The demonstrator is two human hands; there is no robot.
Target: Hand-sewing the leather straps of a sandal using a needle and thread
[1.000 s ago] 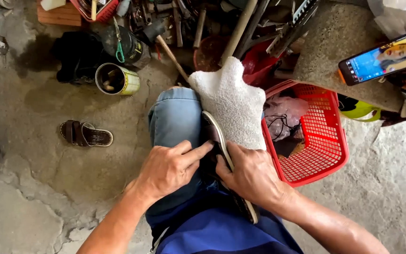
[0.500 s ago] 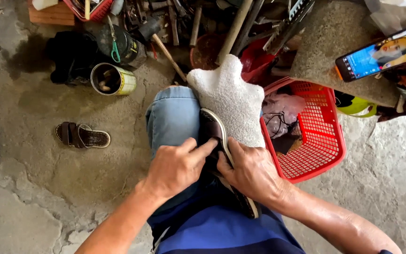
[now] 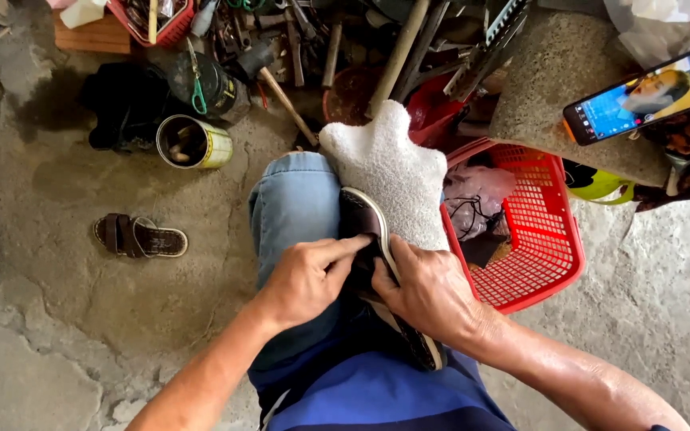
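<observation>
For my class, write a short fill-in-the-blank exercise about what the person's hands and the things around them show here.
1. Both hands, left hand and right hand, grip a dark ____ resting on the lap.
2. The plastic basket beside the knee is ____ in colour.
3. A second sandal lies on the concrete ____.
4. A white cloth covers the person's ____.

Missing words: sandal; red; floor; knee

The one camera on my head looks steeply down, close over my lap, with concrete floor point(image 3: 57, 319) toward nine o'clock.
</observation>
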